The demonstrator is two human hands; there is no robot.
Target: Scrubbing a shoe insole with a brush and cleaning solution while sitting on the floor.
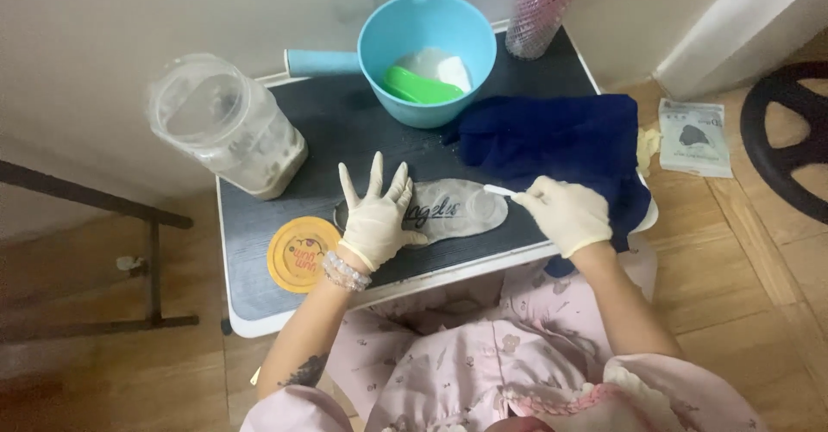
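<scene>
A grey shoe insole (461, 210) with dark script on it lies flat on a small dark table (345, 122). My left hand (376, 210), in a pale glove with a bead bracelet at the wrist, presses on the insole's left end, fingers spread. My right hand (565, 212), also gloved, pinches a thin white stick (498, 190) whose tip touches the insole's right end. A dark blue cloth (561, 143) lies under and behind my right hand.
A blue bowl (427, 57) holding pale paste and a green scoop stands at the back. A clear plastic jar (226, 126) sits left, its yellow lid (302, 253) near the front edge. A pink ribbed cup (543, 5) stands back right. A white packet (695, 136) lies on the wooden floor.
</scene>
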